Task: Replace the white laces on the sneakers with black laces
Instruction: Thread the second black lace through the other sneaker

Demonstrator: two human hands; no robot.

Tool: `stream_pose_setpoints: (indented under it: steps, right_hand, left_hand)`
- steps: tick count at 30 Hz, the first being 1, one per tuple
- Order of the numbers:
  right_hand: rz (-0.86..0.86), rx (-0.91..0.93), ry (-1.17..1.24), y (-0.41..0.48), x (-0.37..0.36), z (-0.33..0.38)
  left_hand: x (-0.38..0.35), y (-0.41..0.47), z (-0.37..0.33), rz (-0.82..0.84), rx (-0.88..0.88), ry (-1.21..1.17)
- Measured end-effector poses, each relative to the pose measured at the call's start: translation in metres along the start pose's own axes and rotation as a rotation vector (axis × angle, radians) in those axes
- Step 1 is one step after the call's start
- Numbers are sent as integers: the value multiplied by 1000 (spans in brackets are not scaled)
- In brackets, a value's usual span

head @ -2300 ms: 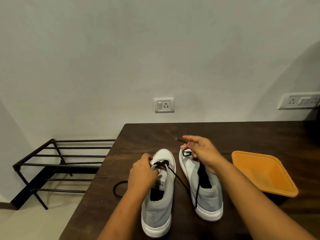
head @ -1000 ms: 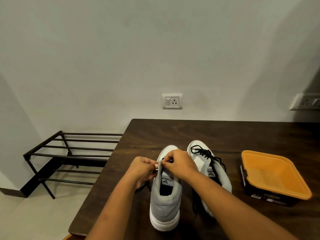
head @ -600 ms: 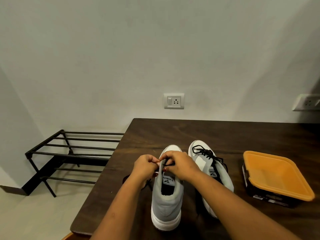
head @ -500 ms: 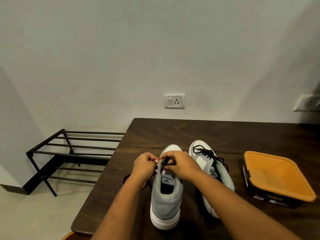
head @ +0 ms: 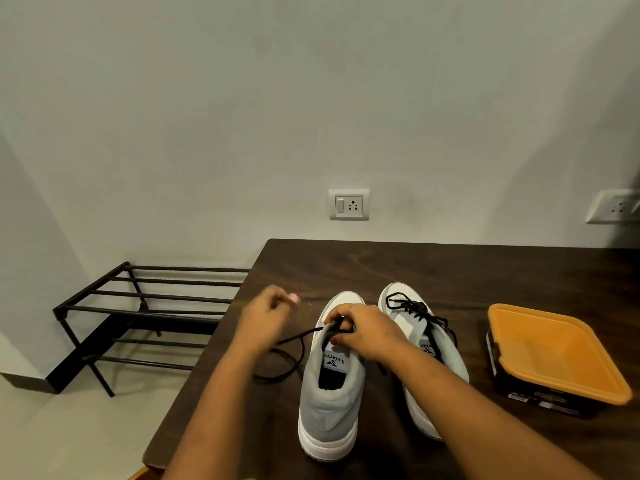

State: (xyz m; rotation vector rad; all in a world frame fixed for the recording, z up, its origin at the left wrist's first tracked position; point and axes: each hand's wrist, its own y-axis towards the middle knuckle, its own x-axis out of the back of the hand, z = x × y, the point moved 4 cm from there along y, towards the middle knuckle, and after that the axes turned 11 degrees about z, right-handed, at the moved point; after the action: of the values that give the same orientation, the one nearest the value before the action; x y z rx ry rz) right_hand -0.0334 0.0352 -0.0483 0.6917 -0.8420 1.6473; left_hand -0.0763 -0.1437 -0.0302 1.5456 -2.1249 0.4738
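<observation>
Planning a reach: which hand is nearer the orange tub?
Right. Right hand is on the left sneaker, left of the orange tub; left hand is farther left.

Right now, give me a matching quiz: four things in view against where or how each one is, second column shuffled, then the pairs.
1. left sneaker
2. right sneaker
3. orange tub
4. metal rack

A. on the floor, left of the table
B. already laced in black, no hand on it
C. right hand pinches a black lace at its top
D. on the table, far right

Pairs: 1-C, 2-B, 3-D, 4-A
</observation>
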Motion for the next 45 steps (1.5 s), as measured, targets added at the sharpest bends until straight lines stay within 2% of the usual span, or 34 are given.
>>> stream_pose_setpoints:
  steps: [1,3,7,9,10,12,14,16,17,18,20,22,24,25,28,30,34,40,45]
  right_hand:
    - [-6,0,-4,0,0,0]
    - [-20,-3,-10,0,1,-1]
    - [-30,6,-5,-1,1,1]
    - [-26,7,-10,-1,1,2]
    - [-21,4,-9,-2,2,2]
    - [-6,2,9,-3,3,1]
    - [13,6,0,-5,4,1]
    - [26,19,-32,-6,3,3]
    - [21,26,-45,-6,2,3]
    - [13,24,-46,-6,3,3]
    - [-6,5,-3,-6,4,2]
    - [-14,-12,49,-6,5,-1]
    - [-22,-23,67,-6,5,-2]
    - [-28,-28,72,-6,5,-2]
    - [-54,-52,93,-5,6,-5]
    - [-75,-70,97,-5,7,-7]
    - [-100,-114,109,-4,7,-15]
    - [-68,-145,116,1,2,-15]
    - [-113,-172,182,1,2,-18]
  left_hand:
    - [-16,1,2,156,5,174]
    - [-38,-1,0,351,43,241]
    - [-39,0,-8,341,12,44]
    - [-33,-1,-13,228,16,-209]
    - [-27,-1,-15,100,24,-419]
    - [-1,-1,-17,-225,-26,-960]
    - [27,-1,-10,-445,-115,-1435]
    - [43,-3,2,-535,-144,-1680]
    - [45,-5,9,-558,-123,-1719]
    - [44,-7,16,-568,-80,-1690]
    - [45,-10,26,-549,10,-1479]
    - [45,-9,30,-471,67,-1022]
    - [36,-5,28,-295,63,-421]
    - [25,-4,24,-177,42,-196]
    - [-13,-2,14,196,46,165]
    - [-29,0,9,333,53,220]
    - [-29,2,6,431,8,209]
    - [-23,5,15,333,15,249]
    - [-28,-1,19,461,161,-69]
